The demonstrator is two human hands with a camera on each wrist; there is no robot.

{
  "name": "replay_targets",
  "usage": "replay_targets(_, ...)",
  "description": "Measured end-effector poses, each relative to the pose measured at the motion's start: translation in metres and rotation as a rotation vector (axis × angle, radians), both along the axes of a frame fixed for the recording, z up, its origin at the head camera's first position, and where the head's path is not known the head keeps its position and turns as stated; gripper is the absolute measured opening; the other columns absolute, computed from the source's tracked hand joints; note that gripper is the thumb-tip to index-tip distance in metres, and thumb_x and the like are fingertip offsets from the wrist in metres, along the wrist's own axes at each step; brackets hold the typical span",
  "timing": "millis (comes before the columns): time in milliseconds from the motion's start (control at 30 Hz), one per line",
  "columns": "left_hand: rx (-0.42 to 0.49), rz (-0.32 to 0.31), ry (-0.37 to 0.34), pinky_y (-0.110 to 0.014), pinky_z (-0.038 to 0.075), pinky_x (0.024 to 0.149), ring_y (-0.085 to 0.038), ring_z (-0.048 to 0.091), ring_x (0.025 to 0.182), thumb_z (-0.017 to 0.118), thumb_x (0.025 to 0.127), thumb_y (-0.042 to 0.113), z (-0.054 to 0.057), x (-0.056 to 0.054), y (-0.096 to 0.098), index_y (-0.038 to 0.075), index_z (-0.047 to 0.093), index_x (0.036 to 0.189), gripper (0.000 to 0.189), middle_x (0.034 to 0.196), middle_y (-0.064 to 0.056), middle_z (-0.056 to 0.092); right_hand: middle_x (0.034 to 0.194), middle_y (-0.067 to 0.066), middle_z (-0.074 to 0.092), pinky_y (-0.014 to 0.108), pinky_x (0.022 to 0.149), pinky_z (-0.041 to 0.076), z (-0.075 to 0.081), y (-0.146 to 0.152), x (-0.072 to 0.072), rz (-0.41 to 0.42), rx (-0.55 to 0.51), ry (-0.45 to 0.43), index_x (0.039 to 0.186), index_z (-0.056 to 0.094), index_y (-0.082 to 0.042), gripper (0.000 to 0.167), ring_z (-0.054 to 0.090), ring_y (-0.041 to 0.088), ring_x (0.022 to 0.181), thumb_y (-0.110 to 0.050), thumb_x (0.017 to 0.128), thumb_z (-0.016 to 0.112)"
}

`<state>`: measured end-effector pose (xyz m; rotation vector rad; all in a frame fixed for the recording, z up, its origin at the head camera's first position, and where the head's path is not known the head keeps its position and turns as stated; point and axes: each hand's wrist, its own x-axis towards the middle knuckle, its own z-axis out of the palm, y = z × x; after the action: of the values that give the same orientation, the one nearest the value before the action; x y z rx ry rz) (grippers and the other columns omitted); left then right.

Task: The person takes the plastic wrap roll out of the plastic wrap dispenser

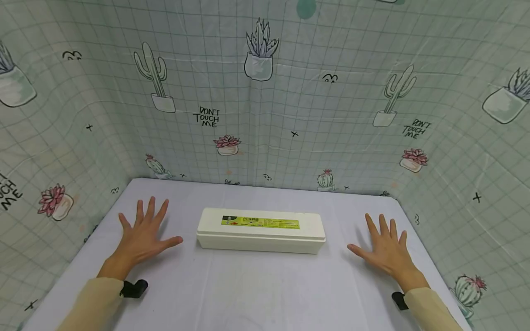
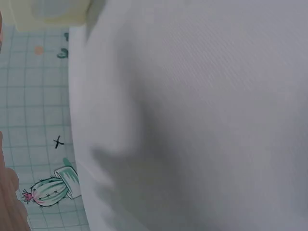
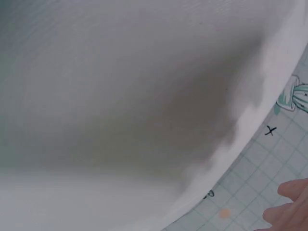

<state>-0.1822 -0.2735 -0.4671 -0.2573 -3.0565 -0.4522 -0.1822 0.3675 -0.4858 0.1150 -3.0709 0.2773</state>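
Both your left hand (image 1: pixel 142 238) at lower left and your right hand (image 1: pixel 387 250) at lower right hold nothing, fingers spread wide. The long white box (image 1: pixel 261 245) sits mid-frame, lid (image 1: pixel 261 233) on. You seem not started or all done; I can't tell which

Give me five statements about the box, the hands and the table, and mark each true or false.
1. The box lies between the left hand and the right hand. True.
2. The right hand grips the box. False: it is apart from the box.
3. A yellow-green label is on top of the box. True.
4. The left hand is curled into a fist. False: it is spread wide.
5. The table surface is white. True.
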Motion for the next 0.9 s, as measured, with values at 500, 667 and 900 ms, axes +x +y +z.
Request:
replay_targets(500,0.154,-0.016,0.028,-0.086,-0.001,0.107,-0.057,-0.011,0.153,0.071,0.081,0.072,-0.003,-0.008,0.031,0.009,0.004,0.166,0.125,0.169,-0.031,-0.002,0.163,0.041,0.014,0.086,0.105,0.011,0.008,-0.010,-0.005,0.012,-0.177,0.042,0.166,0.010,-0.008,0.107,0.009,0.069,0.145,-0.066,0.093,0.062)
replay_targets(667,0.233,-0.039,0.055,-0.086,0.002,0.108,-0.060,-0.005,0.152,0.066,0.076,0.084,-0.012,-0.009,0.043,0.006,0.008,0.166,0.133,0.168,-0.033,0.003,0.165,0.038,0.012,0.081,0.111,0.011,0.016,-0.022,-0.006,0.017,-0.286,0.023,0.166,0.005,-0.008,0.103,0.006,0.066,0.147,-0.059,0.096,0.061)
replay_targets(900,0.415,-0.066,0.011,-0.079,-0.003,0.114,-0.053,-0.010,0.155,0.079,0.075,0.070,-0.021,-0.009,0.059,0.014,-0.003,0.167,0.136,0.171,-0.026,-0.007,0.168,0.030,0.012,0.074,0.116,0.016,0.023,-0.047,-0.008,0.077,-0.465,0.010,0.166,0.003,-0.007,0.098,0.013,0.054,0.153,-0.046,0.098,0.063)
